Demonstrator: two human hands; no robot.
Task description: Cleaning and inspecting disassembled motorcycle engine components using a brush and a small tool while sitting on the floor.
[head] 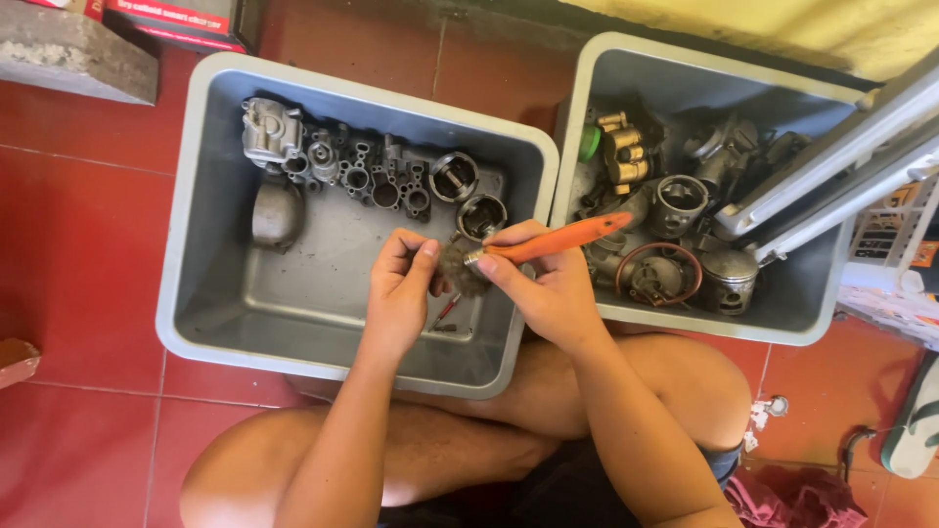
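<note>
You sit cross-legged on a red tiled floor, both hands raised over a grey plastic tub [210,293]. Your left hand [399,293] pinches a small dark metal part [458,272] between thumb and fingertips, fully closed on it. Your right hand [548,288] is wrapped tight around an orange-handled brush [548,242], its bristle end touching the part.

The part looks small and only lightly pinched, so a hard stroke could flick it out of your fingers; it would likely drop into the tub below, or over the rim onto the tiles. Bristles may also catch your left fingertips, which sit right beside them.

Along the far side of the tub lies a row of cleaned engine pieces [372,176], with two short metal rings [469,196] just beyond your hands. A second tub [685,313] to the right holds a crowded heap of dirtier parts. White rails [831,166] slant across its right corner.
</note>
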